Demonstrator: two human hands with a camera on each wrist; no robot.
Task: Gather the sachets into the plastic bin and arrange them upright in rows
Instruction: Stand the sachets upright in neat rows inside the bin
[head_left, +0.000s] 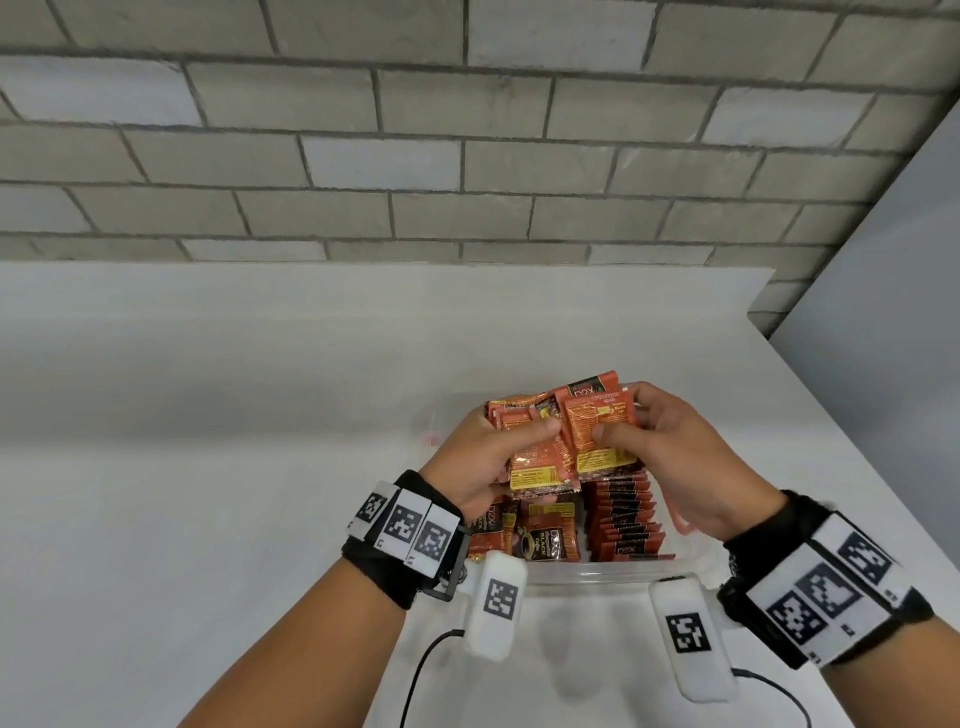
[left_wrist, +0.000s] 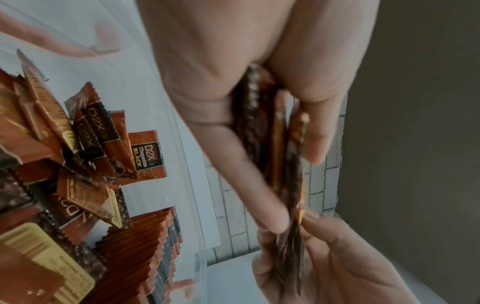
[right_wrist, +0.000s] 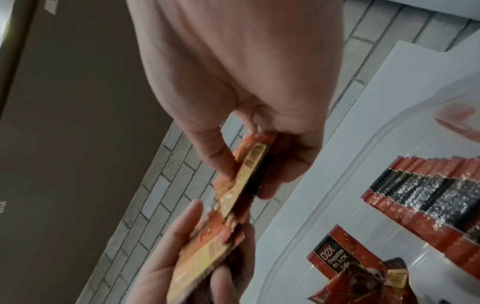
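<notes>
The bin (head_left: 571, 581) sits on the table (head_left: 208, 415), near its right edge, with the wall (head_left: 415, 130) behind it. Inside the bin, a row of upright sachets (head_left: 626, 519) stands along its right side and loose sachets (head_left: 524, 535) lie at its left. Above the bin, the left hand (head_left: 483, 457) and right hand (head_left: 685, 452) hold a bunch of sachets (head_left: 571, 441) between them.

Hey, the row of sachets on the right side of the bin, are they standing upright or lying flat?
Upright. The row of sachets stands on edge, packed face to face inside the plastic bin, with only their top edges showing.
</notes>
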